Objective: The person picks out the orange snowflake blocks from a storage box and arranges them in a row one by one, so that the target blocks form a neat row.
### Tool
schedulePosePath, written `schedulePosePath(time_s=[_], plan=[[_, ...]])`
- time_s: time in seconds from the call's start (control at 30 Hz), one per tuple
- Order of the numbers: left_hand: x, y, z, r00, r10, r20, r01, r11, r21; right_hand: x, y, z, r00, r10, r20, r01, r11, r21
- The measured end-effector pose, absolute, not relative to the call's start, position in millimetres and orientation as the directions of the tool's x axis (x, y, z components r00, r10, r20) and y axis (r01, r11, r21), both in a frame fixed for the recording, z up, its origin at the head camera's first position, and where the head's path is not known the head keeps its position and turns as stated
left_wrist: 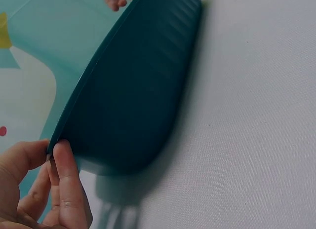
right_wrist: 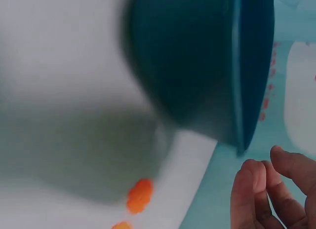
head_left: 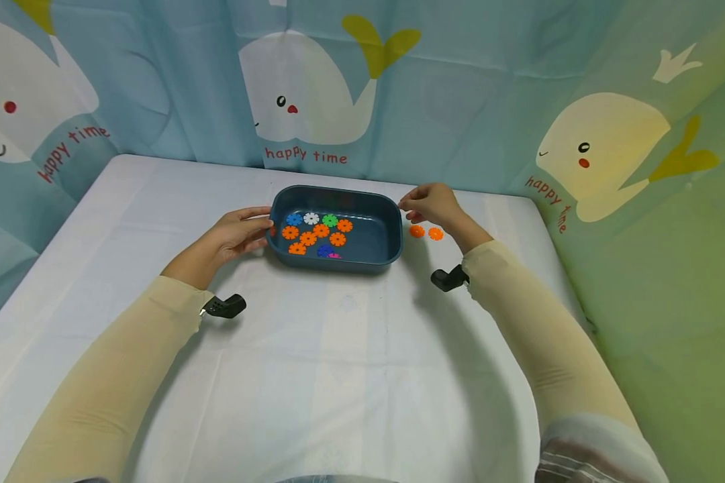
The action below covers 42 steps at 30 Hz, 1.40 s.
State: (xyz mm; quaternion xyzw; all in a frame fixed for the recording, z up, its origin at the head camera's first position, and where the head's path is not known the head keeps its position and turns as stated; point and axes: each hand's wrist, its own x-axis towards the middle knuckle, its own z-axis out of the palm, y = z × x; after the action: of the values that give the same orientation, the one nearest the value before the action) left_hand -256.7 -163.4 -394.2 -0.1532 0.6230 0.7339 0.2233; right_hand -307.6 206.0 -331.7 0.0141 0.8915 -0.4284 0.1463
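Head view: see a dark blue tub (head_left: 368, 238) by the middle of the far edge of the table (head_left: 338, 376), with long sides running left to right. Holds little flower discs (head_left: 321, 231) bunched toward the tub's left end, mostly orange, plus blue, white, green and pink. Just past the tub's right end, spot two loose orange discs (head_left: 417, 231) lying flat on the table.

At the tub's left end, find the left hand (head_left: 238, 231), pinching the rim between thumb and fingers. By the tub's far right corner, find the right hand (head_left: 430, 202), with fingers loosely bent, a gap by the thumb, and no disc in them. Cannot tell for sure, in the blurry right wrist view, about a light touch on the rim.

Looks like hard, smooth plastic: stiff, likely light, and not easy to break. Might feel slippery on the sloping walls, so best to hold by the lip at both short ends, thumb on one side and fingers on the other. Probably weighs a bit more on the left, with so many discs there. Needs keeping level, or might send discs sliding.

As for the discs, seem thin, light and stiff. Best to pinch by the notched edges.
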Motion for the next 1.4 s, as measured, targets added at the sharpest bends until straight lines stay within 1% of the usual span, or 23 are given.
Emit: schedulePosePath(time_s=[0.3,0.73,1.03,1.27,1.4], plan=[[-257,-163,-395,-0.854,0.129,-0.505,-0.519,-0.137,0.844,-311,180,-331,-0.939,-0.160,-0.304,0.160,0.581,-0.798],[-257,-163,-395,-0.862,0.129,-0.491,-0.505,-0.128,0.854,-319,156,-346,-0.913,-0.201,-0.356,0.183,0.577,-0.796],[-258,-164,-396,-0.860,0.131,-0.494,-0.509,-0.138,0.849,-320,143,-355,-0.920,-0.233,-0.315,0.129,0.579,-0.805],[-257,-163,-396,-0.857,0.138,-0.497,-0.513,-0.130,0.848,-323,136,-363,-0.915,-0.237,-0.327,0.137,0.580,-0.803],[-257,-163,-395,-0.856,0.136,-0.499,-0.515,-0.127,0.848,-321,133,-363,-0.909,-0.259,-0.326,0.107,0.611,-0.784]])
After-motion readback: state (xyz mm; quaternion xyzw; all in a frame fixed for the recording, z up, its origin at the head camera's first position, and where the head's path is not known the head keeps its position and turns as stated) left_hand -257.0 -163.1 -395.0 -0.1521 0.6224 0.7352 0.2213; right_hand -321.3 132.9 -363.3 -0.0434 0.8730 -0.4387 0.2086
